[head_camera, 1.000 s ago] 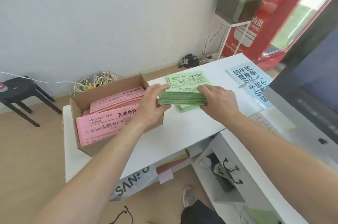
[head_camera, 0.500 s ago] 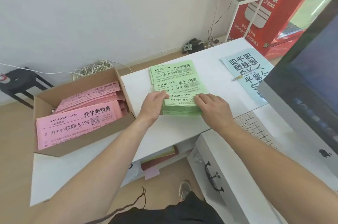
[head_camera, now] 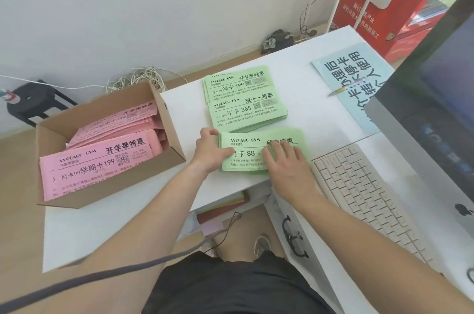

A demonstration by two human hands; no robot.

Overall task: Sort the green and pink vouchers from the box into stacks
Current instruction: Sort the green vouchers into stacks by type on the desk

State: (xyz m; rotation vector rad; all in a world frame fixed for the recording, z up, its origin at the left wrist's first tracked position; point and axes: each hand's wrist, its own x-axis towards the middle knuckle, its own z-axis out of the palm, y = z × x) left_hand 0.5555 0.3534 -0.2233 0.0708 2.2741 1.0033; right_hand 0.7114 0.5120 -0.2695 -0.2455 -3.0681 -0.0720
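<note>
Head cam: white bench [head_camera: 320, 118], white wall [head_camera: 128, 5] behind. The left hand [head_camera: 209, 153] pinches the left edge of the green stack [head_camera: 246, 144], thumb on top; the right hand [head_camera: 284, 162] lies flat on it, fingers straight. The stack's long side runs hand to hand, print upright. Left of the left hand sits the box [head_camera: 112, 193] of pink vouchers [head_camera: 97, 167]. The right hand hides part of the print.

A gym's front-desk office: white desk [head_camera: 320, 57], computer monitor [head_camera: 436, 108], keyboard [head_camera: 359, 190], gym vouchers [head_camera: 243, 98].
</note>
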